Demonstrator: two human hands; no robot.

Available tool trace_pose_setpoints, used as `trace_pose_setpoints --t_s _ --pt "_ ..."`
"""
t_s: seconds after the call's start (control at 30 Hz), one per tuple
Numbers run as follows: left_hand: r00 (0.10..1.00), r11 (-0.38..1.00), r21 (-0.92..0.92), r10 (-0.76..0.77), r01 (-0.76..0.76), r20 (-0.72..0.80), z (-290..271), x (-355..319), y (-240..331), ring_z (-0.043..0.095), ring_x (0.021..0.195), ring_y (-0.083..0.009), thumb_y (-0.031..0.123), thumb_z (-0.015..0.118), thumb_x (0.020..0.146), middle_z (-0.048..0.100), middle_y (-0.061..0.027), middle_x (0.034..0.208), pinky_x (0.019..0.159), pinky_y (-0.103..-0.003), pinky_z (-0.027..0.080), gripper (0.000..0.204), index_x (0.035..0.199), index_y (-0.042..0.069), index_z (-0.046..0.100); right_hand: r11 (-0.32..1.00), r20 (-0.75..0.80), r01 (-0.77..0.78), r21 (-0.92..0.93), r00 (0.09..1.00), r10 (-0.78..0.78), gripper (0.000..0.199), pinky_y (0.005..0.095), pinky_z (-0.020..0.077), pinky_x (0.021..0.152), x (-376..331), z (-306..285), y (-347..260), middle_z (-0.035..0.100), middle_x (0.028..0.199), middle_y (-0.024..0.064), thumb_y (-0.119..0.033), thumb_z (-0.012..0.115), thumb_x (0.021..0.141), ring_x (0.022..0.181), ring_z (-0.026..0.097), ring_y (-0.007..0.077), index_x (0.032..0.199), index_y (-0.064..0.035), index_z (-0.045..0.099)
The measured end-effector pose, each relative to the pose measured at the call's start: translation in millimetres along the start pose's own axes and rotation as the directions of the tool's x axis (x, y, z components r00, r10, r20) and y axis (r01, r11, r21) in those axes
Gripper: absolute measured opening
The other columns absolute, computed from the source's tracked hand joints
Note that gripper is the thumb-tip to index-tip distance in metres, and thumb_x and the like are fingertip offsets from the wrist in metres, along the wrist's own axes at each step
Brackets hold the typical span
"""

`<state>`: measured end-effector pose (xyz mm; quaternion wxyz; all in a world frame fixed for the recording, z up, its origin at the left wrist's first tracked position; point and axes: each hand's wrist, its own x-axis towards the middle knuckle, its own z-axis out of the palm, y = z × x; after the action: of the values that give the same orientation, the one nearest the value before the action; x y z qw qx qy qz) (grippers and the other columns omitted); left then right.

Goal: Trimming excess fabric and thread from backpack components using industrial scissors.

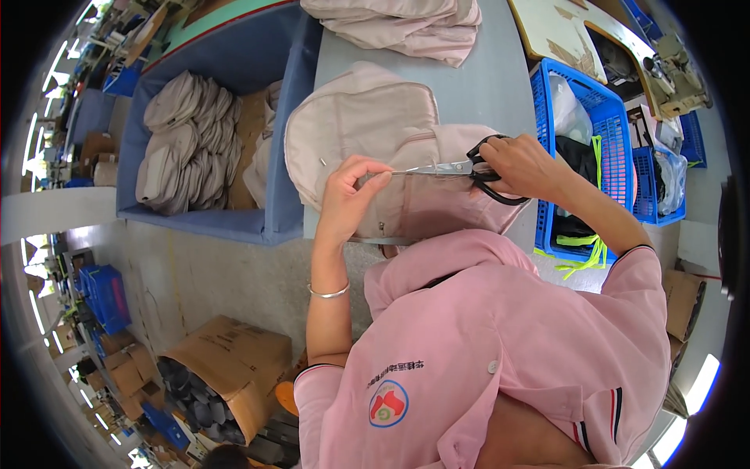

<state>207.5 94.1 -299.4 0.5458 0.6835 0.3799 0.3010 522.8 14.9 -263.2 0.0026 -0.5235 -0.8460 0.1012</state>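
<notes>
A pale pink backpack [375,117] lies on the grey table in front of me, with zippers and seams on its upper face. My right hand [525,166] is closed around the black handles of a pair of scissors [447,168]. The steel blades point left across the bag and look nearly closed. At their tips, the thumb and fingers of my left hand [348,195] are pinched together over the bag. What the pinch holds, if anything, is too small to make out.
More pale pink bags [406,27] lie at the table's far end. Left of the table stands a blue bin [285,156] with stacked pink pieces [191,141]. A blue basket [547,102] with bagged items and neon green straps is at the right. A cardboard box [250,375] holds dark pieces.
</notes>
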Motion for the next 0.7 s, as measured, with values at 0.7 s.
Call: trace_pose_setpoints --t_s 0.7 --pt "0.981 0.990 -0.135 -0.055 0.029 -0.188 8 -5 -24 0.057 0.096 -0.0143 0.008 0.081 0.077 0.061 -0.0039 0.099 0.088 -0.026 0.044 0.021 0.094 0.001 0.072 0.995 -0.247 0.095 -0.014 0.964 -0.095 0.042 0.0451 0.0507 0.070 37 -7 9 0.062 0.086 0.0135 -0.038 0.078 0.078 0.084 0.064 0.0341 0.092 -0.0034 0.057"
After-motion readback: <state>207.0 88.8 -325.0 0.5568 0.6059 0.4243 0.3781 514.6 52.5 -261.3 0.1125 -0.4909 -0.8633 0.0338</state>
